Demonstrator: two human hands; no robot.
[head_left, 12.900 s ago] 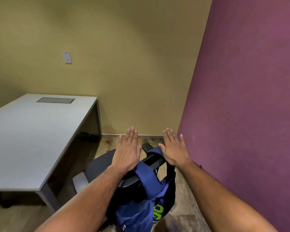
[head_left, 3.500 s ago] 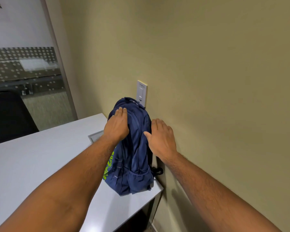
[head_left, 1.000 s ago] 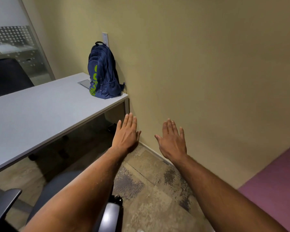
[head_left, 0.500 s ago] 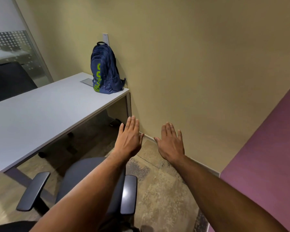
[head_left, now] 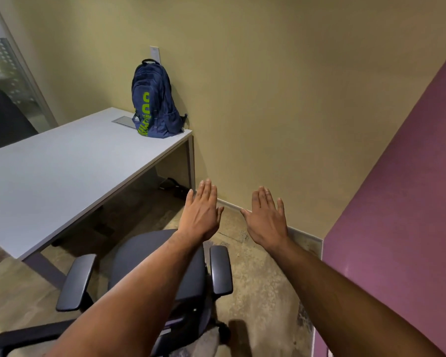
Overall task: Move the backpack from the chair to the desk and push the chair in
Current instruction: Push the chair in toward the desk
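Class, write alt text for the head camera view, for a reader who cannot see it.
A navy backpack stands upright at the far corner of a white desk, by the beige wall. Nearer, a grey office chair sits pulled out from the desk, while the person's left hand and right hand hover open and empty above it.

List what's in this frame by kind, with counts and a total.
Backpack: 1
Desk: 1
Chair: 1, plus what may be a second, dark one at the left edge, not counted
Hands: 2, left and right, both open and empty
Total: 5
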